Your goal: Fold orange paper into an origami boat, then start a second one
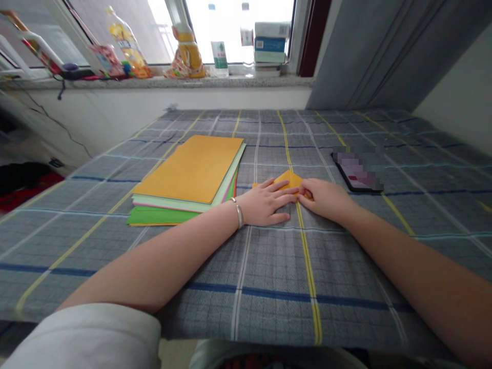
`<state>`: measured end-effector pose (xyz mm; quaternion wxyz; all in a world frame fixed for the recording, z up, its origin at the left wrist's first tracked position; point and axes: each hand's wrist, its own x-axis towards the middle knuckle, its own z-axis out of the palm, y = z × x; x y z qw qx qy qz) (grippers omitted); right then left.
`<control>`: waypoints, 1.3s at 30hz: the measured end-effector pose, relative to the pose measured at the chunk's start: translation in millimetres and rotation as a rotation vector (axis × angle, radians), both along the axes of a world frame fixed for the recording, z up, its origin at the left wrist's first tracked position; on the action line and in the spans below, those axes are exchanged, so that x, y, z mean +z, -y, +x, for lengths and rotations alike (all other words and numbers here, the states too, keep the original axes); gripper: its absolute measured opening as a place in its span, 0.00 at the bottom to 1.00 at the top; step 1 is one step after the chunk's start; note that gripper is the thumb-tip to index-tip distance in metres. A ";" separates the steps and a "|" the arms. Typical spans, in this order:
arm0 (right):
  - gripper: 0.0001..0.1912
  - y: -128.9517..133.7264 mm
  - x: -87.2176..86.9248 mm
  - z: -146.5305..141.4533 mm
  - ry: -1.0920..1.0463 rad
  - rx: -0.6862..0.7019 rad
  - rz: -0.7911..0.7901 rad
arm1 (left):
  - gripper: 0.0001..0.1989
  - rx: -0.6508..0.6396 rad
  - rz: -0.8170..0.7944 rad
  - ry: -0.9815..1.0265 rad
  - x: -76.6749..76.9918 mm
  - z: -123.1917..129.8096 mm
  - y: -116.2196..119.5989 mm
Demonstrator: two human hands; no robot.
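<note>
Folded orange paper [288,180] on checked cloth [269,271], between both hands, left hand [265,202] with fingers extended, tips touching paper, right hand [325,199] with fingers curled at its edge, grasp unclear, coloured paper stack [188,171] at 10 o'clock.

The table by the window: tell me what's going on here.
A person's left hand lies flat on a plaid tablecloth, fingertips against a folded piece of orange paper. The right hand rests its fingers on the paper's other side. A stack of coloured paper sits left of the hands, and a phone lies to the right.
</note>
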<state>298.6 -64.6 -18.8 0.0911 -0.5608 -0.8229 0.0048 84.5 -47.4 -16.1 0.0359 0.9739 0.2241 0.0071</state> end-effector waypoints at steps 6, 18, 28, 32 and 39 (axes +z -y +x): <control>0.09 -1.1 1.0 4.3 -0.028 -0.008 -0.044 | 0.25 0.023 0.011 -0.026 0.4 -8.5 1.4; 0.08 -0.2 0.1 5.8 -0.038 0.004 -0.041 | 0.24 0.099 0.005 -0.085 2.9 -35.6 5.8; 0.07 -1.2 0.6 6.6 -0.045 0.015 -0.051 | 0.25 0.143 0.037 -0.085 6.0 -56.7 11.0; 0.08 -1.0 0.6 6.9 -0.042 0.008 -0.054 | 0.25 0.177 0.028 -0.099 12.4 -62.4 14.9; 0.08 -2.6 -0.7 8.7 -0.041 0.014 -0.059 | 0.24 0.244 -0.003 -0.124 19.9 -77.3 20.1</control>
